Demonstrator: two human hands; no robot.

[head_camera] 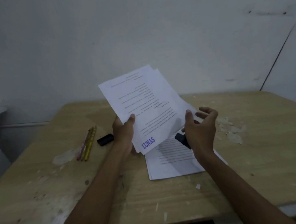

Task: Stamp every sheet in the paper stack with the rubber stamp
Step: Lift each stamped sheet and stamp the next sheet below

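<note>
My left hand (122, 130) grips a bundle of printed sheets (142, 101) by its near left edge and holds it tilted up above the table. A blue "LUNAS" stamp mark (148, 143) shows on the top sheet's near corner. My right hand (199, 128) is at the bundle's right edge, thumb touching the paper, first fingers loosely spread. The dark rubber stamp (182, 141) sticks out from under its palm and looks tucked there by the hidden lower fingers. A flat stack of printed sheets (173, 161) lies on the table below both hands.
The worn wooden table (256, 155) has peeling patches at the right. A small black cap or pad (105, 139) and several pencils (87, 144) lie at the left. Small paper scraps (197, 186) lie near the front edge. A white wall stands behind.
</note>
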